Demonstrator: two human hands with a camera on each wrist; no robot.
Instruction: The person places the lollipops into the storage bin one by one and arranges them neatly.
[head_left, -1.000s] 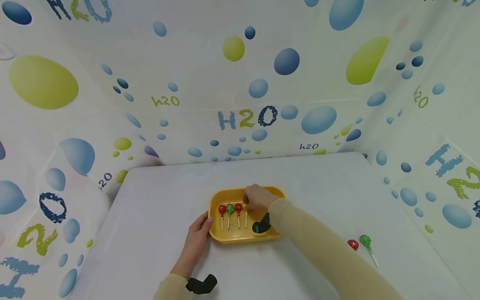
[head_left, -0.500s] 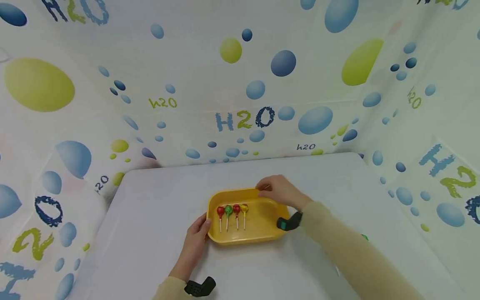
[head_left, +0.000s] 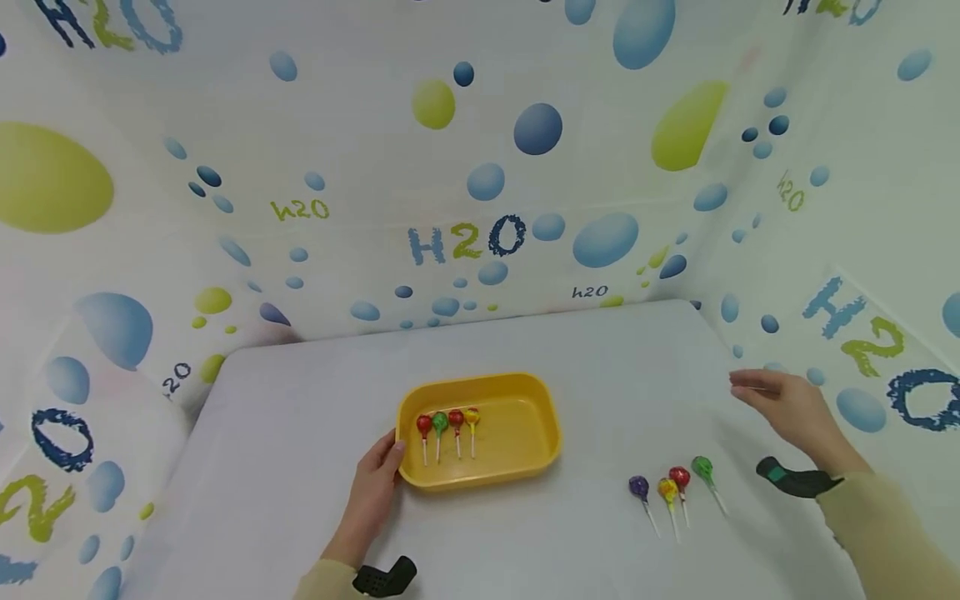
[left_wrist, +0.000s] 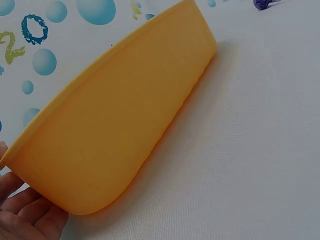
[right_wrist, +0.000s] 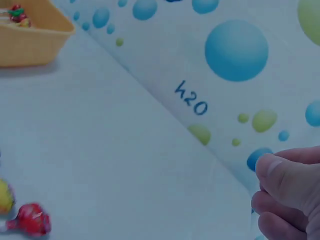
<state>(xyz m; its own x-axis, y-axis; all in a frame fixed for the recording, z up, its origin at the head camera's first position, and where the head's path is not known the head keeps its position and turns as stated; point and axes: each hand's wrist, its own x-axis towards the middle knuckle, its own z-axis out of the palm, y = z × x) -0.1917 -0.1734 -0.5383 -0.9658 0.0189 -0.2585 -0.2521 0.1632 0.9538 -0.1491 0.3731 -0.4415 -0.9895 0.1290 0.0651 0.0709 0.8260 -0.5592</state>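
My left hand (head_left: pixel 372 483) grips the left end of a yellow tray (head_left: pixel 517 475), its thumb at the rim; in the left wrist view its fingers (left_wrist: pixel 30 210) lie against the tray's outer wall. Four-colour talk aside, several lollipops stand in a row in the tray's left half: red (head_left: pixel 424 425), green (head_left: pixel 440 422), another red (head_left: pixel 456 418) and yellow (head_left: pixel 472 417). My right hand (head_left: pixel 795 412) hovers at the table's right side, fingers loosely bent, holding nothing visible. Nearest it on the table lies a green lollipop (head_left: pixel 702 467).
Left of the green lollipop lie a red lollipop (head_left: pixel 679 477), a yellow one (head_left: pixel 667 490) and a purple one (head_left: pixel 638 487), sticks toward me. The white table (head_left: pixel 300 417) ends at patterned sheets (head_left: pixel 360 125) behind and on both sides.
My right hand has left the tray and moved far right, past the loose lollipops, which its arm no longer covers. The left hand stays on the tray, and the head view has shifted slightly.
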